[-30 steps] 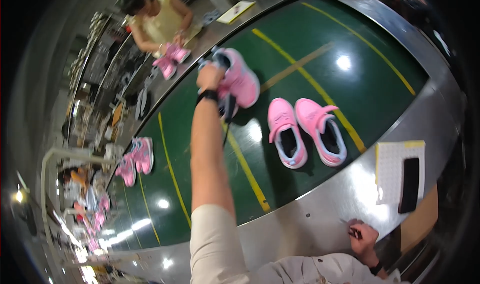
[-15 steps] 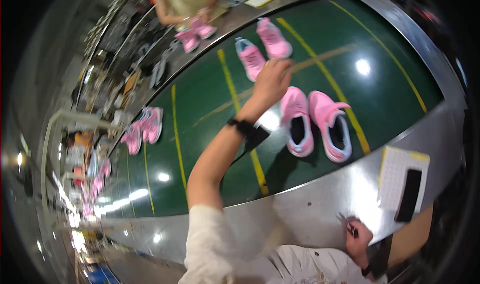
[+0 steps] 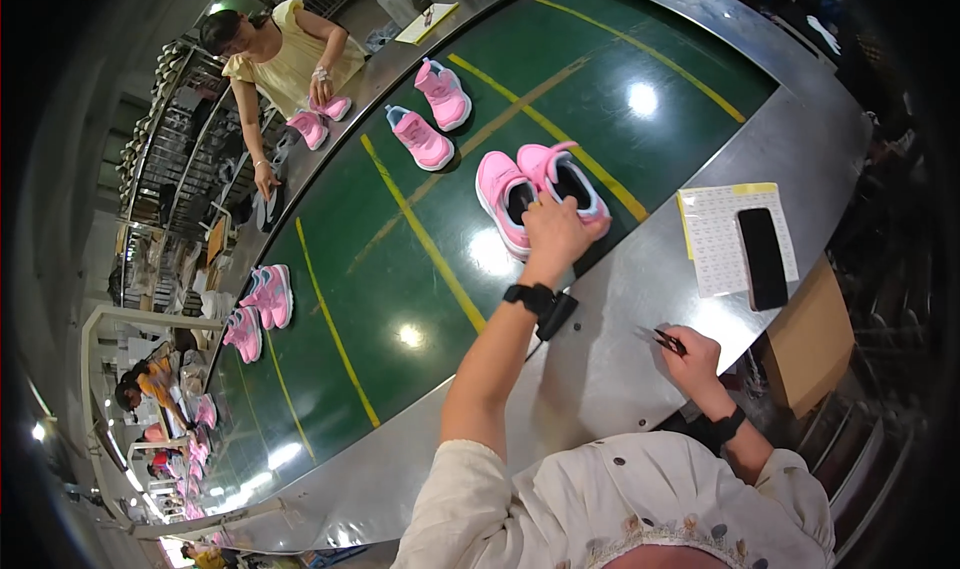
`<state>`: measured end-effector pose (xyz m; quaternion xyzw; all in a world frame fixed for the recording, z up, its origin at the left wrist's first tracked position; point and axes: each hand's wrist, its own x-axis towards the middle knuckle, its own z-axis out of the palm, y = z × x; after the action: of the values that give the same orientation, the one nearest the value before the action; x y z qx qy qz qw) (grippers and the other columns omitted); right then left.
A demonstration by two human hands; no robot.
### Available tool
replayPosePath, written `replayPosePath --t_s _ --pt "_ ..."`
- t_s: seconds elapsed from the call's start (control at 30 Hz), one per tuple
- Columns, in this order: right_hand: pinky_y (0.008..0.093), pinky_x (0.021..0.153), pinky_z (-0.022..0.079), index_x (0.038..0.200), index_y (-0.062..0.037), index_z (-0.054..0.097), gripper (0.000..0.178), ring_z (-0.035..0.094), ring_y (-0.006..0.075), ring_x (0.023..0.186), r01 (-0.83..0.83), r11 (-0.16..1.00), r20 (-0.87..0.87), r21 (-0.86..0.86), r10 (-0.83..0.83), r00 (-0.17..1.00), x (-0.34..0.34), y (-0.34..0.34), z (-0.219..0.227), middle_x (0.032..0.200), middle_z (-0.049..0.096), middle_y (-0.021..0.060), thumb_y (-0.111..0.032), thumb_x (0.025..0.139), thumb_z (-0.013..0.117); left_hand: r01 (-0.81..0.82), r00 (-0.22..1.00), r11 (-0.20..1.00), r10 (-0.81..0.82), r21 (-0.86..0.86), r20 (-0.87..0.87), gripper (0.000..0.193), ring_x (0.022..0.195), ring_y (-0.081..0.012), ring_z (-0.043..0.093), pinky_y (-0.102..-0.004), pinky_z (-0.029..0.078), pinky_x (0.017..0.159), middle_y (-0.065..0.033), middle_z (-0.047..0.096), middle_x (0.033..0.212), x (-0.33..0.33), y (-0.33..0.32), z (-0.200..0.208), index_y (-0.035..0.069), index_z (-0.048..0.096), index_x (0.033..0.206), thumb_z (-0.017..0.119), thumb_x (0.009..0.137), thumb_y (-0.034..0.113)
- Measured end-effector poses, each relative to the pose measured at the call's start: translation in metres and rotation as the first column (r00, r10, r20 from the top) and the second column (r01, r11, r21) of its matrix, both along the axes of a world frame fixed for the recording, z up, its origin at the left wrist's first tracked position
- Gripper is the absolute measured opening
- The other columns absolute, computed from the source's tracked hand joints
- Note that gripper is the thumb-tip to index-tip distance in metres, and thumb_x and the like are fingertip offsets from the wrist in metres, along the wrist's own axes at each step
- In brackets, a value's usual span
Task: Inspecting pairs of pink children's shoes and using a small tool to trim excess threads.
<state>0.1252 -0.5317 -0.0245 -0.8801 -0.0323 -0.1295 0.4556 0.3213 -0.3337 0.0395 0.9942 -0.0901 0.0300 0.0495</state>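
One view, head: left hand grasps pink shoes by their inner collars, heels nearest, probably for easy gripping, on green belt; right hand clenches dark snips over metal counter, likely keeping blades clear. Phone lies on sheet, perhaps weighing it down.

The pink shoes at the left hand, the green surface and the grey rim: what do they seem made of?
Pink shoes: probably fabric or synthetic, matte, as they barely shine; texture too fine to settle. Green surface: perhaps smooth plastic or rubber, glossy, since lights glare off it. Grey rim: likely bare steel, from its metallic sheen and blurred reflections.
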Motion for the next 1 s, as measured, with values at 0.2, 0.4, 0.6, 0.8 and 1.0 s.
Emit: replayPosePath --t_s 0.2,0.4,0.6,0.8,1.0 --pt "0.0324 0.054 0.047 0.085 -0.0051 0.063 0.014 0.061 0.0289 0.061 0.057 0.998 -0.057 0.021 -0.056 0.997 0.000 -0.001 -0.007 0.070 0.062 0.0121 -0.009 0.072 0.064 0.011 0.983 0.980 -0.047 -0.199 -0.179 0.066 0.093 -0.0334 0.060 -0.0384 0.047 0.080 -0.0220 0.059 0.102 -0.025 0.036 0.018 -0.002 0.064 0.103 0.067 0.066 0.053" --pt "0.0330 0.055 0.047 0.087 -0.0064 0.064 0.015 0.062 0.0273 0.063 0.081 0.997 -0.127 0.010 -0.079 0.989 0.001 -0.003 -0.011 0.069 0.062 0.0117 -0.016 0.076 0.066 -0.110 0.982 0.827 0.004 -0.552 -0.190 0.051 0.072 -0.0238 0.059 -0.0340 0.046 0.064 -0.0142 0.060 0.077 -0.124 0.080 0.050 -0.001 0.064 0.079 0.072 0.067 0.048" --pt "0.0364 0.056 0.047 0.086 -0.0111 0.065 0.012 0.061 0.0303 0.065 0.085 0.982 0.057 -0.167 -0.077 0.995 0.005 -0.004 -0.015 0.071 0.062 0.0109 -0.020 0.077 0.063 0.000 0.993 -0.629 0.092 -0.777 -0.075 0.070 0.108 -0.0276 0.054 -0.0400 0.043 0.094 -0.0144 0.054 0.120 -0.196 0.135 0.058 0.001 0.045 0.127 0.034 0.088 0.059" --pt "0.0376 0.059 0.047 0.087 -0.0117 0.065 0.013 0.062 0.0314 0.069 0.075 0.958 0.036 -0.278 -0.068 0.997 0.010 -0.010 -0.021 0.075 0.063 0.0109 -0.021 0.077 0.062 0.124 0.968 -0.668 0.246 -0.734 -0.060 0.064 0.118 -0.0265 0.044 -0.0411 0.037 0.101 -0.0116 0.046 0.130 -0.257 0.123 0.019 0.009 0.039 0.133 0.046 0.087 0.054" --pt "0.0367 0.059 0.047 0.090 -0.0107 0.064 0.015 0.062 0.0305 0.070 0.042 0.944 0.053 -0.327 -0.026 0.998 0.012 -0.016 -0.026 0.080 0.064 0.0094 -0.018 0.077 0.063 0.056 0.997 -0.748 0.082 -0.661 -0.009 0.066 0.118 -0.0260 0.044 -0.0413 0.037 0.101 -0.0108 0.045 0.131 -0.256 0.109 0.005 0.009 0.039 0.132 0.046 0.086 0.056"
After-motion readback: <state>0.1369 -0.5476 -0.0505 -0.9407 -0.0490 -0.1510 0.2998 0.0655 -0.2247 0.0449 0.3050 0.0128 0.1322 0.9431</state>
